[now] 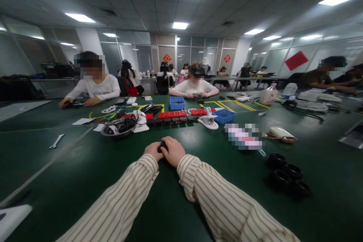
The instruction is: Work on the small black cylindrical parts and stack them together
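Observation:
Both my hands meet above the green table, close together around a small black object (162, 146). My left hand (153, 151) is closed on its left side. My right hand (172, 152) lies over it from the right, fingers curled. Most of the object is covered by my fingers, so its kind cannot be made out. Several black ring-shaped parts, like small wheels or tyres (280, 179), sit together on the table to the right of my right forearm.
Beyond my hands stand a row of red and black blocks (172, 114), a metal bowl of cables (117, 130), a white clip-on stand (209, 119) and blue bins (177, 103). A wrench (57, 141) lies left. A pouch (244, 137) lies right. Other people sit across the table.

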Action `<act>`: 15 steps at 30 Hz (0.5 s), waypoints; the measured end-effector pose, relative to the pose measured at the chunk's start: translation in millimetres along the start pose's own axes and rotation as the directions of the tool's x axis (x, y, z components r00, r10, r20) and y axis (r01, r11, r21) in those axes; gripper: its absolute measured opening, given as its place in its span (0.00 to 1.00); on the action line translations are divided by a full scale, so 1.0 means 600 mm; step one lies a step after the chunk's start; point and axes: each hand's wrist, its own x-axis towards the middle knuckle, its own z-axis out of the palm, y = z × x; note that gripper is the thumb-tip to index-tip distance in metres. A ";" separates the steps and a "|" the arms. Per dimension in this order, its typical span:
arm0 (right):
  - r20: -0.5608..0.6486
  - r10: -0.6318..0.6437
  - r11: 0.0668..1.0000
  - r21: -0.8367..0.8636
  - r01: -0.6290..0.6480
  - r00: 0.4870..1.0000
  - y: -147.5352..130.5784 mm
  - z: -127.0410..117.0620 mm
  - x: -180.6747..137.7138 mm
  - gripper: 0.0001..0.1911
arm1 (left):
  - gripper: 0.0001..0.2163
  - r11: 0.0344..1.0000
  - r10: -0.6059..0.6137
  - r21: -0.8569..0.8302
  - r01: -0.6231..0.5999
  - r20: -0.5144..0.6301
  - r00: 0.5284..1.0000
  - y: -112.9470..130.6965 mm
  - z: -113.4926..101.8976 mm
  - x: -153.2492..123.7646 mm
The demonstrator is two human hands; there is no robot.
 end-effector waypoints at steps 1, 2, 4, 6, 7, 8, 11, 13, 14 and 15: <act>-0.003 0.006 1.000 -0.005 -0.006 1.000 -0.003 0.000 -0.005 0.16 | 0.12 1.000 -0.006 0.007 0.006 0.002 1.000 0.004 0.000 -0.005; -0.006 0.013 1.000 -0.010 -0.013 1.000 -0.006 -0.001 -0.011 0.16 | 0.12 1.000 -0.013 0.015 0.013 0.005 1.000 0.009 -0.001 -0.011; -0.013 0.025 1.000 -0.017 -0.025 1.000 -0.012 -0.003 -0.023 0.15 | 0.12 0.999 -0.028 0.034 0.028 0.010 1.000 0.020 -0.003 -0.024; -0.023 0.033 0.999 -0.023 -0.034 0.999 -0.021 -0.007 -0.037 0.15 | 0.12 0.997 -0.048 0.058 0.047 0.013 0.999 0.032 -0.005 -0.040; -0.028 0.034 0.999 -0.026 -0.035 0.999 -0.025 -0.010 -0.043 0.15 | 0.13 0.996 -0.058 0.071 0.057 0.014 0.998 0.037 -0.006 -0.047; -0.033 0.033 0.999 -0.028 -0.034 0.999 -0.029 -0.013 -0.049 0.15 | 0.13 0.994 -0.070 0.083 0.068 0.015 0.997 0.043 -0.007 -0.055; -0.049 0.030 0.999 -0.039 -0.032 0.998 -0.040 -0.023 -0.064 0.14 | 0.13 0.990 -0.095 0.110 0.093 0.012 0.995 0.054 -0.010 -0.071; -0.066 0.038 0.998 -0.051 -0.041 0.997 -0.043 -0.026 -0.068 0.15 | 0.13 0.988 -0.103 0.119 0.101 0.009 0.995 0.057 -0.010 -0.076; -0.075 0.044 0.997 -0.057 -0.048 0.996 -0.044 -0.026 -0.069 0.15 | 0.13 0.987 -0.104 0.121 0.103 0.008 0.995 0.057 -0.010 -0.076; -0.084 0.051 0.996 -0.064 -0.057 0.995 -0.043 -0.026 -0.069 0.15 | 0.12 0.987 -0.104 0.122 0.103 0.007 0.995 0.056 -0.010 -0.075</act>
